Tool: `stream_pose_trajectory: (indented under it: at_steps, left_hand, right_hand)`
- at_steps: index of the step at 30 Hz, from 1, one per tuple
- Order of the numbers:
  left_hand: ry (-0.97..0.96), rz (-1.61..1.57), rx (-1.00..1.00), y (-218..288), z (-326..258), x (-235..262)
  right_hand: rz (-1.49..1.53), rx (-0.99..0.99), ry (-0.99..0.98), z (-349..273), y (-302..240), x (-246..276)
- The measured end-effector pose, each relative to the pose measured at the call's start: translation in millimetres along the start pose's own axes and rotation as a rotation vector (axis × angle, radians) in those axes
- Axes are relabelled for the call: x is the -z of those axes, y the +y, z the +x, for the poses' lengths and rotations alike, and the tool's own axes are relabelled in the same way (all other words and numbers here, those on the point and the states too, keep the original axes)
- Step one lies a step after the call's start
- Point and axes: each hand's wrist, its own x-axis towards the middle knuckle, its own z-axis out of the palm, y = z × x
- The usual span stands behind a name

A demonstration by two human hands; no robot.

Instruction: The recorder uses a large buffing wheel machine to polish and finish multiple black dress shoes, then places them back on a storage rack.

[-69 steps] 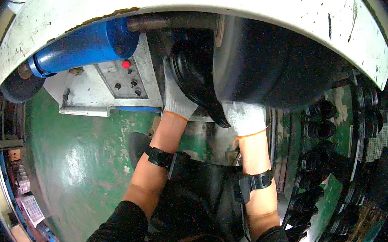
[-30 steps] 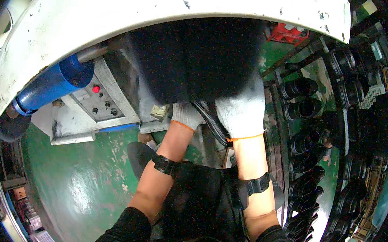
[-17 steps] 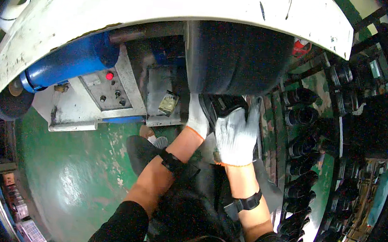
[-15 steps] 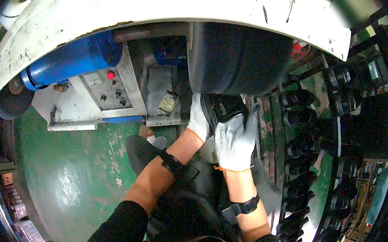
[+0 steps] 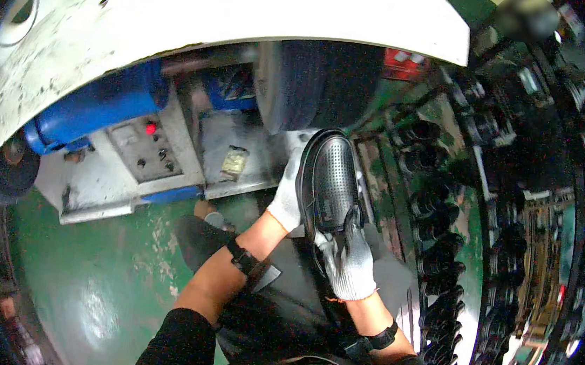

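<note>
Between my gloved hands is a black shoe with a perforated upper, its rounded toe pointing away from me. My left hand, in a white knit glove, is closed along the shoe's left side, with its fingers partly hidden behind it. At the near end, my right hand, gloved the same way, grips the shoe with the thumb on top. A dark grinding wheel of the machine stands just beyond the toe, and the shoe appears apart from it.
The machine's white hood arches over the wheel. A blue motor and a panel with a red button lie to the left, with a small packet on the metal base. Racks of black shoes stand close on the right.
Both hands have drawn the shoe back from the wheel toward me, and its upper now faces up. My right hand has shifted to the near end. The view has turned slightly.
</note>
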Motion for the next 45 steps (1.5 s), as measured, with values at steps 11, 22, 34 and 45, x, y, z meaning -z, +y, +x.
stream_pose_trajectory:
  at_steps: [11,22,34,45]
  left_hand:
    - [-0.105,0.042,0.167,-5,10,33]
    - [-0.105,0.188,0.161,-2,13,45]
    - [-0.161,0.268,0.215,-10,21,63]
    - [-0.058,0.231,0.441,-28,-2,70]
  right_hand:
    - [1.452,0.208,0.402,33,6,168]
    - [1.224,-0.046,0.859,171,-7,364]
    - [-1.094,-0.137,0.805,33,44,338]
    - [-0.32,0.165,0.417,-37,-43,112]
